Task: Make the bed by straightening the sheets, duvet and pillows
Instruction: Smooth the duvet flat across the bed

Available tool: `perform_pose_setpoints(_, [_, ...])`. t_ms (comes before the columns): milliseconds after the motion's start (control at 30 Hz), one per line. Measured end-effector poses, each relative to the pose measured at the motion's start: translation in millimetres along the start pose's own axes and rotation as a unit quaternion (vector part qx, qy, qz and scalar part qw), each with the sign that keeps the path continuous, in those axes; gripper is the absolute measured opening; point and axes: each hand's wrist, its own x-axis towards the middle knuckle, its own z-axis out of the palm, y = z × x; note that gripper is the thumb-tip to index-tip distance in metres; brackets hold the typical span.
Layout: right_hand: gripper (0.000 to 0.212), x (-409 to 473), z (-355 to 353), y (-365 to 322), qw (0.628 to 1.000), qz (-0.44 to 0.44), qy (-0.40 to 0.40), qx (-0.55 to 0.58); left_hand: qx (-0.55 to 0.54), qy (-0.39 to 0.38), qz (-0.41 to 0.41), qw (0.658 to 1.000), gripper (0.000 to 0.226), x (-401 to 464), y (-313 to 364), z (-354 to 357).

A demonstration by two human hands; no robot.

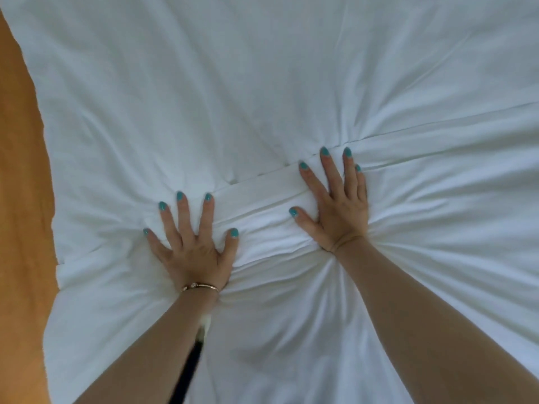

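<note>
two flat hands, left hand [192, 246] and right hand [335, 208], press one duvet [262, 83].

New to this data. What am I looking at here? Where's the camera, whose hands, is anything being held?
No machine here: a person works with bare hands. The single picture comes from a wide-angle camera worn on the person's head, looking forward and down, so the arms enter from the bottom edge.

The left hand, with a bracelet at its wrist, and the right hand both lie flat with fingers spread, pressing into white bedding. Nothing is held or pinched; creases fan out from each palm. Between the hands runs a flat folded band of the same white fabric; whether it is sheet or duvet cannot be told. The brown strip at the left is a wooden surface, floor or bed frame, unclear which. No pillows show.
</note>
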Motion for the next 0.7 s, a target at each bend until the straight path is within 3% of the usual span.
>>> perform_pose_setpoints(200, [0.073, -1, -2, 3, 0.999, 0.015, -0.025, 0.012, 0.007, -0.040, 0.018, 0.999, 0.067, -14, -3, -30])
perform_pose_setpoints(400, [0.073, -1, -18, -4, 0.997, 0.028, -0.076, 0.001, 0.039, -0.034, 0.064, 0.997, 0.073, -142, -58, -34])
perform_pose_setpoints(700, [0.069, -3, -28, -10, 0.997, 0.019, -0.076, 0.011, 0.052, 0.004, 0.060, 0.997, 0.082, -121, -81, 25])
